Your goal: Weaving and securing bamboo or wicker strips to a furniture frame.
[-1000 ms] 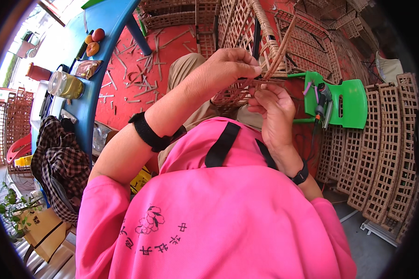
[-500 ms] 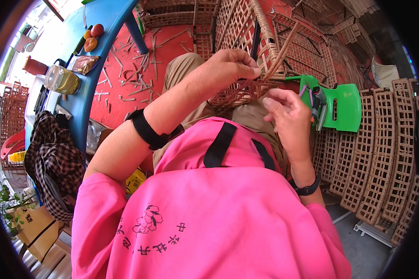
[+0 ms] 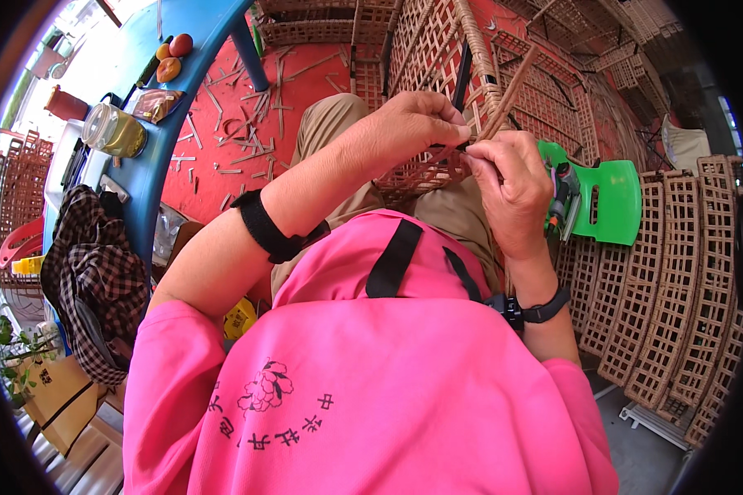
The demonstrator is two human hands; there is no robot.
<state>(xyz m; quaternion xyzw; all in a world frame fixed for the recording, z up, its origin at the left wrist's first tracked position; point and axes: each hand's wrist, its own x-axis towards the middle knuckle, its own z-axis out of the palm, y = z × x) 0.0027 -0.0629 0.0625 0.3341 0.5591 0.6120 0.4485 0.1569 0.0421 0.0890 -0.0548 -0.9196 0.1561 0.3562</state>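
Note:
An openwork basket of brown woven strips (image 3: 425, 45) on a dark frame stands between my knees. At its near corner my left hand (image 3: 425, 125) is closed, thumb and forefinger pinching a thin brown wicker strip. Close beside it, my right hand (image 3: 513, 186) is closed too, its thumb and forefinger together at the same strip work. The fingertips hide most of the piece between them. Past the hands, a bundle of loose wicker strips (image 3: 510, 92) sticks up and to the right from the corner.
A green plastic stool (image 3: 609, 202) with hand tools (image 3: 563, 194) stands to the right, beside stacked woven panels (image 3: 677, 280). At left, a blue table (image 3: 194, 62) holds fruit (image 3: 169, 69), a lidded jar (image 3: 114, 132) and a checked cloth (image 3: 91, 280). Cut scraps (image 3: 252, 153) litter the red floor.
My right hand has moved up to my left hand, and its spread fingers have closed into a pinch. My left hand stays pinched at the basket corner.

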